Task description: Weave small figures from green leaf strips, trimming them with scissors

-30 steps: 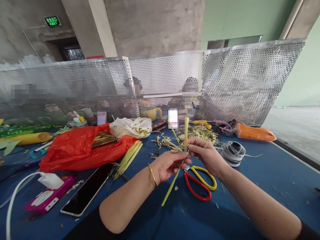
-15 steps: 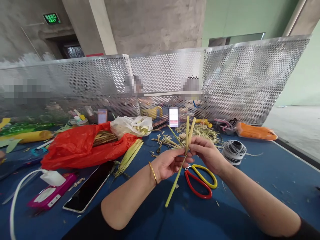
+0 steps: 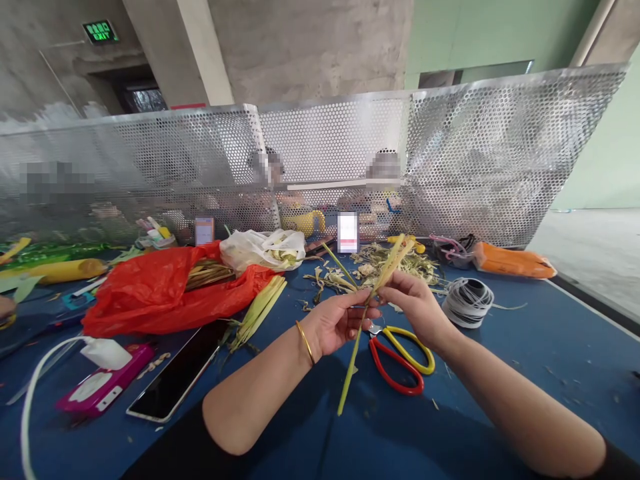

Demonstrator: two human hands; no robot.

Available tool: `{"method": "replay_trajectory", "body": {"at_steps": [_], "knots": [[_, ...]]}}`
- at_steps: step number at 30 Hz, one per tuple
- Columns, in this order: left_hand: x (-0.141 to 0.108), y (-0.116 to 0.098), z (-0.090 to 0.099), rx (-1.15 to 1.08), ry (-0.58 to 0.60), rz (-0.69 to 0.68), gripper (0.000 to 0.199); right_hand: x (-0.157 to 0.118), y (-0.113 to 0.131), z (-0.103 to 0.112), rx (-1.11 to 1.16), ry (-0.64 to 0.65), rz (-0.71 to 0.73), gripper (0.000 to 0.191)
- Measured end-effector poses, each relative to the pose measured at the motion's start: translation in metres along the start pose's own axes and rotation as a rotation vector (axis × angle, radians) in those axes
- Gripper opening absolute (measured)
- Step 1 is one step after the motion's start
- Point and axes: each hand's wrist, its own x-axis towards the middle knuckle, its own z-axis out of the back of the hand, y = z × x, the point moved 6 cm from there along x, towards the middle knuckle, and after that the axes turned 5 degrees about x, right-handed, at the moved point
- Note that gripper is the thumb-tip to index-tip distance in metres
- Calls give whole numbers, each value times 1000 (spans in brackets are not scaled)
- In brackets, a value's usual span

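Between my two hands is a small bunch of pale green-yellow plant strips [image 3: 391, 261], crossing where my fingers meet, with one green stem end pointing down towards me. My left hand [image 3: 339, 323], a gold bangle at its wrist, pinches the crossing between thumb and fingers. On the other side my right hand [image 3: 407, 298] grips the strips with thumb and fingertips. Scissors [image 3: 400, 363] with one red and one yellow handle lie on the blue table just below my hands, their blades partly hidden. A heap of dry plant scraps [image 3: 373, 263] lies behind the hands.
To the left lie a red plastic bag [image 3: 150, 293], more strips [image 3: 259, 312], a phone [image 3: 177, 373] and a magenta power strip [image 3: 107, 393]. A cord spool [image 3: 469, 303] and an orange packet [image 3: 515, 260] are at right. A perforated metal screen [image 3: 335, 147] stands behind, with people beyond.
The upper strips, upright and spread apart before, now lean right and lie closer together. The lower stem end has swung slightly right. Both hands stay at nearly the same place.
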Motion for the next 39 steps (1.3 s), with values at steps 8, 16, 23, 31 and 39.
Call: {"method": "replay_trajectory", "body": {"at_steps": [8, 16, 23, 31, 39], "knots": [[3, 0, -1, 22, 20, -77, 28, 0, -22, 0, 233, 10, -203, 9], [4, 0, 1, 52, 15, -68, 30, -1, -6, 1, 8, -27, 16, 13], [7, 5, -5, 103, 143, 21, 39, -9, 17, -11, -463, 141, 325, 12], [6, 0, -3, -9, 258, 20, 24, -7, 10, -5, -318, 41, 170, 15], [0, -2, -7, 141, 250, -70, 18, -4, 2, 2, -62, -60, 42, 20]]}}
